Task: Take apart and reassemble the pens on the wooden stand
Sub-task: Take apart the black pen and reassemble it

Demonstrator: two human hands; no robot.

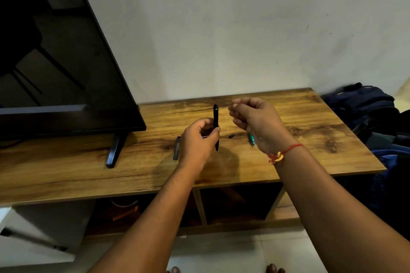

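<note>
The left hand (199, 137) pinches a black pen (215, 126) upright. The right hand (250, 117) curls near its top; whether it holds anything is unclear. Reassembly seems in hand, and next the cap (231, 135) must be taken from the stand (310, 128).

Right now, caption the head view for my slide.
Left hand holds a black pen upright above the wooden stand; right hand, fingers curled, hovers beside it.

left hand pinches a pen, right hand curled nearby

both bare forearms reach forward, the left from 7 o'clock, the right from 4 o'clock. the left hand (199, 139) pinches a black pen (215, 117) upright between thumb and fingertips. the right hand (253, 117), at its 2 o'clock and apart from it, has its fingers curled inward; whether they hold anything is hidden. a red thread (288, 149) circles the right wrist.
</note>
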